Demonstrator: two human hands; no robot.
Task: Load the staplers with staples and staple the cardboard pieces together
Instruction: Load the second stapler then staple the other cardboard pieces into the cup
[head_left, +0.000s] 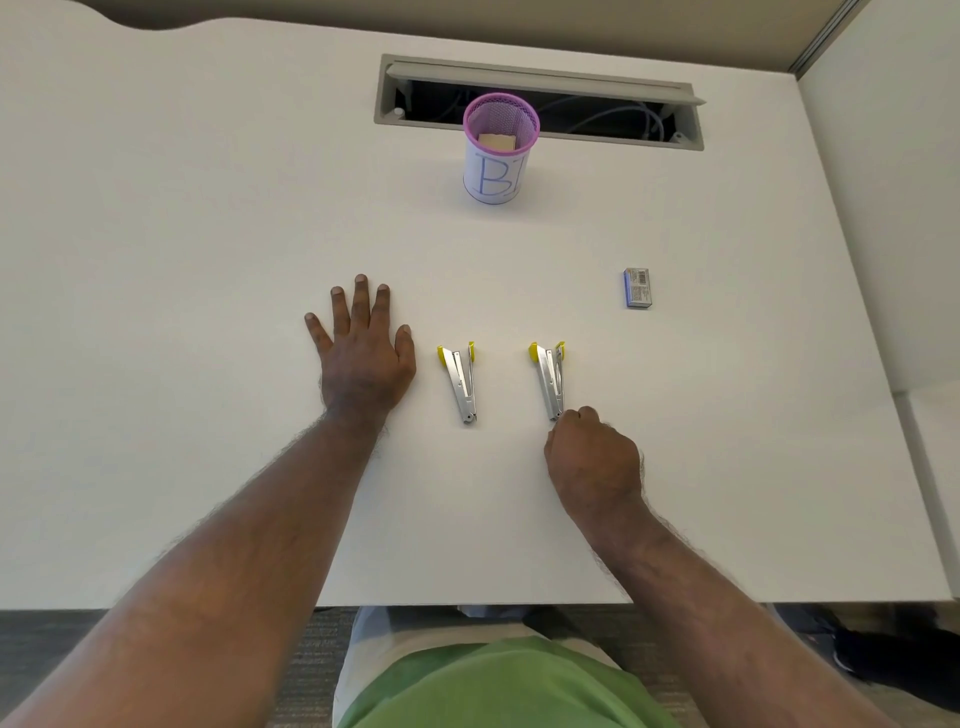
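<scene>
Loading not begun: left hand (363, 348) flat on the surface (182, 234), right hand (589, 457) pinching, it seems, the right stapler (551, 379); staple box (637, 288) needed next.

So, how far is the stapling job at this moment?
Hardly begun. Done: two staplers lie side by side on the table. In hand: the right hand touches the right stapler's near end; the left hand rests flat. Left: the staple box looks closed, and the cardboard sits in the pink cup.
</scene>
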